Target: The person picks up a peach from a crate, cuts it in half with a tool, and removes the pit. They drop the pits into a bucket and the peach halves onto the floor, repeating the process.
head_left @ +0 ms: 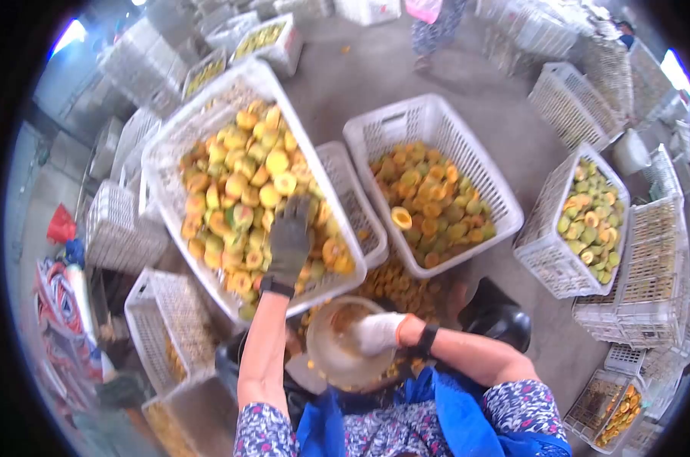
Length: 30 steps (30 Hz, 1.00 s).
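Observation:
My left hand (290,242), in a dark grey glove, lies with its fingers stretched out on the yellow-green fruit (242,171) in a large white crate (314,164). My right hand (375,333), in a white glove with an orange cuff, reaches into a round pale bowl (332,358) close to my body. Its fingers are blurred, and what they hold, if anything, cannot be made out. Beyond the bowl, a second white crate (478,156) holds halved orange fruit (428,198). More orange pieces (398,286) lie between the bowl and the crates.
Another white crate (535,263) of fruit stands at the right, beside stacked crates (638,266). Crates (170,320) also stand at the lower left. A person (434,30) is on the floor at the top. A black boot (501,316) is right of the bowl.

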Each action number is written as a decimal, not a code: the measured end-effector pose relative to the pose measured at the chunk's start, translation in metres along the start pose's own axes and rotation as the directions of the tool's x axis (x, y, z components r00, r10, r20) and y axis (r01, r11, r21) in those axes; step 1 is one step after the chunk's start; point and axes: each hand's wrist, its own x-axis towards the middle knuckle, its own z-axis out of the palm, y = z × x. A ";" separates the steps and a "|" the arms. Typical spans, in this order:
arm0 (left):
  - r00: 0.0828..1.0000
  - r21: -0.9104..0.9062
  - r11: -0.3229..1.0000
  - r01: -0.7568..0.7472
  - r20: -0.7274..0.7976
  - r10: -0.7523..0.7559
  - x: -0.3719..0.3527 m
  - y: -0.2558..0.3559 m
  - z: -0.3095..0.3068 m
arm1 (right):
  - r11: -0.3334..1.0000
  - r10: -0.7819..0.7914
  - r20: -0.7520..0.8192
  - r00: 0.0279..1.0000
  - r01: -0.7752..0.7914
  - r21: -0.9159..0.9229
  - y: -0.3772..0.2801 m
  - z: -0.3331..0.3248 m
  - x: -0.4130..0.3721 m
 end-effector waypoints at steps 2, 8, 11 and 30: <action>0.998 0.028 0.999 0.025 0.060 -0.026 0.002 0.002 0.004 | 0.978 0.101 0.086 0.991 -0.115 0.176 -0.006 -0.029 0.005; 1.000 0.126 0.992 0.011 -0.020 -0.009 0.008 0.003 -0.001 | 0.901 0.219 0.356 0.908 -0.328 0.283 0.000 -0.005 0.011; 0.998 0.032 1.000 -0.001 0.064 -0.001 0.014 -0.006 0.015 | 0.895 0.300 0.225 0.927 -0.355 0.268 0.003 0.033 0.003; 0.917 -0.164 0.984 -0.073 0.376 0.131 0.011 -0.030 0.015 | 0.728 0.441 0.141 0.886 -0.445 0.522 0.008 -0.028 0.038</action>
